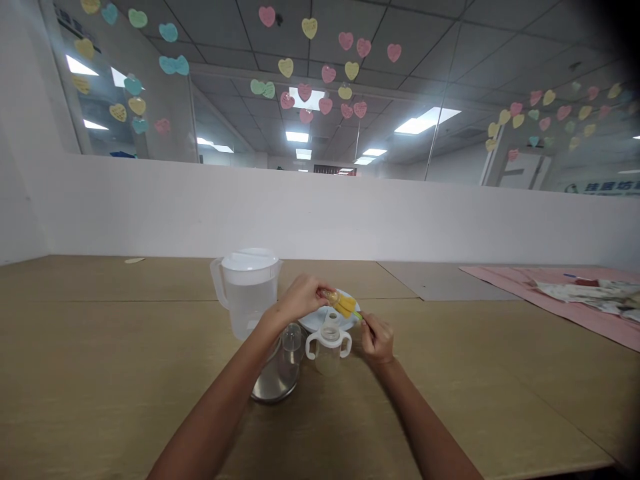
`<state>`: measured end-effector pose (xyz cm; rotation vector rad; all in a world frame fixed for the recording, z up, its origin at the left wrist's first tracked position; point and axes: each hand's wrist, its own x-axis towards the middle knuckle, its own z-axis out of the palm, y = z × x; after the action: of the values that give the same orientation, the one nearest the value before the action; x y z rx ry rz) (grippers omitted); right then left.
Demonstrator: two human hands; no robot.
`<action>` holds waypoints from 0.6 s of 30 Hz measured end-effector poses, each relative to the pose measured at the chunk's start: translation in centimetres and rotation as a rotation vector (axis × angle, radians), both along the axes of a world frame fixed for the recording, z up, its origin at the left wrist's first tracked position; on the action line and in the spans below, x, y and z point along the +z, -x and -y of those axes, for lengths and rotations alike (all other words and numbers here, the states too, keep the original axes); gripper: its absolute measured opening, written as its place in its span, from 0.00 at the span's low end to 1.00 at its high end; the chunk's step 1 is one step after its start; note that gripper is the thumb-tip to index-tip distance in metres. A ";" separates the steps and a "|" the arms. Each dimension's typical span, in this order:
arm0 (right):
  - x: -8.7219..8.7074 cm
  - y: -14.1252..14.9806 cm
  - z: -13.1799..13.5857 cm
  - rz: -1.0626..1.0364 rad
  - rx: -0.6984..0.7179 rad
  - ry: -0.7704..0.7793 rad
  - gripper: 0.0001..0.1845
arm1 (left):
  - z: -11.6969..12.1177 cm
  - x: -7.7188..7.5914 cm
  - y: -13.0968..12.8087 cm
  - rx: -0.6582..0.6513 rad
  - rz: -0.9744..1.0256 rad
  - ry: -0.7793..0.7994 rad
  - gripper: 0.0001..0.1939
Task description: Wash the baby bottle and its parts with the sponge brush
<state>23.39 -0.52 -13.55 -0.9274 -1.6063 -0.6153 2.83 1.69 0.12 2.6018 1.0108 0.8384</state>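
Note:
Above a white plate [311, 321], my right hand [379, 339] grips the green handle of a bottle brush with a yellow sponge head [346, 305]. My left hand [301, 297] pinches a small clear piece [330, 297] that looks like a bottle nipple, against the tip of the sponge. Its exact shape is partly hidden by my fingers. Just below stands an open baby bottle [329, 360] with two white handles, upright on the table. A clear cap [292, 340] is beside my left forearm, over a round metal tray [277, 381] partly covered by that arm.
A lidded plastic pitcher [250, 300] holding clear liquid stands behind my left forearm. At the far right, a pink cloth [505, 287] carries crumpled fabric and a pen. A small flat pale piece [135, 261] lies near the white wall at the back left.

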 end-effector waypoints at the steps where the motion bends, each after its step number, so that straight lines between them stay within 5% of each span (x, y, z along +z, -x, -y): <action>1: 0.0 0.0 0.0 -0.005 -0.002 -0.003 0.14 | 0.0 0.0 0.0 -0.004 0.014 0.009 0.16; 18: 0.4 0.4 0.1 0.043 -0.013 -0.046 0.14 | 0.2 0.0 0.2 -0.043 0.037 0.121 0.17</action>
<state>22.96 -0.64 -13.10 -0.8967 -1.6191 -0.6821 2.59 1.52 0.15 2.4879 0.9610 0.7870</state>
